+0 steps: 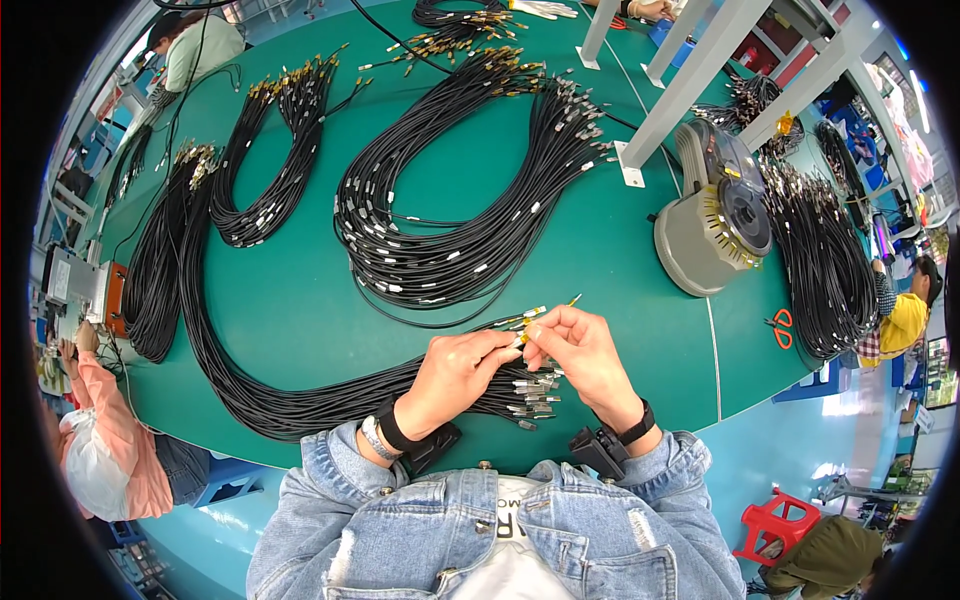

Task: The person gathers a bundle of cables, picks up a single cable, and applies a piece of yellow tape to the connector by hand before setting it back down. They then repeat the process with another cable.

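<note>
My left hand [450,375] is closed in a pinch on the end of a thin black cable, near the table's front edge. Its fingertips meet those of my right hand [585,358], which pinches at the same yellowish cable tip [527,325]. The exact contact between fingers and tip is partly hidden. Under and beside my left hand lies a long bundle of black cables [290,405], curving up to the left, with silver connectors [535,390] at its near end. Several cable ends with white and yellow tips poke out beyond my fingers.
A large looped cable bundle [440,270] lies ahead, with a smaller loop [262,205] to its left. On the right of the green table [600,250] stand a grey machine [690,235], red scissors [782,328], another bundle [815,255] and a metal frame leg [685,85]. People sit around.
</note>
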A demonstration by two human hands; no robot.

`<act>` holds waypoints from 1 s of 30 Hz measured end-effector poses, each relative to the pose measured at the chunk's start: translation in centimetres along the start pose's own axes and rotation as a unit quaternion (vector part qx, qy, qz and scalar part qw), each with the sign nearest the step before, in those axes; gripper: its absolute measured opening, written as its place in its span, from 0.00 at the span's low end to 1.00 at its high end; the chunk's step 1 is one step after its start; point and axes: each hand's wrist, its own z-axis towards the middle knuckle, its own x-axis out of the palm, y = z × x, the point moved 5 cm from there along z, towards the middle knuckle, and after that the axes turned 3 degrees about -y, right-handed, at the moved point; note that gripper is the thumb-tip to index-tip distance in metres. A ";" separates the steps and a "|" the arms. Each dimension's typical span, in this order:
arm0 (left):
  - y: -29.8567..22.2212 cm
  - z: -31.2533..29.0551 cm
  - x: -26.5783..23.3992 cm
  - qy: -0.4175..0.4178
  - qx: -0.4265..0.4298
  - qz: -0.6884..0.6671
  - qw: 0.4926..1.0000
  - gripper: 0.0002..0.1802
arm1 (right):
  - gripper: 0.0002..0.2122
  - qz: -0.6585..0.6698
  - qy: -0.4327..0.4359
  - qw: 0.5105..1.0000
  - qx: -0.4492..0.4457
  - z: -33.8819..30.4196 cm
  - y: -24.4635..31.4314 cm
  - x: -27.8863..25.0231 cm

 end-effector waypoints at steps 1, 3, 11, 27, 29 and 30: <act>0.1 0.0 0.1 0.000 0.000 0.000 1.000 0.08 | 0.04 0.000 0.000 1.000 0.000 0.0 0.0 0.0; -0.2 0.0 0.1 -0.027 0.030 0.011 0.999 0.08 | 0.04 0.001 -0.006 1.000 -0.001 -0.1 -0.2 0.1; -1.3 -0.3 0.3 -0.086 0.099 0.105 0.986 0.08 | 0.04 0.030 -0.025 0.999 0.011 -0.5 -0.7 0.2; -1.1 -0.3 1.4 -0.057 0.082 0.074 0.992 0.09 | 0.04 -0.027 -0.006 0.999 0.037 -0.7 -0.7 -0.7; -1.0 -0.4 1.5 -0.055 0.082 0.077 0.992 0.09 | 0.04 -0.031 -0.006 0.999 0.041 -0.7 -0.9 -0.7; -1.0 -0.4 1.6 -0.049 0.084 0.080 0.992 0.08 | 0.04 -0.033 -0.005 0.999 0.039 -0.7 -1.0 -0.8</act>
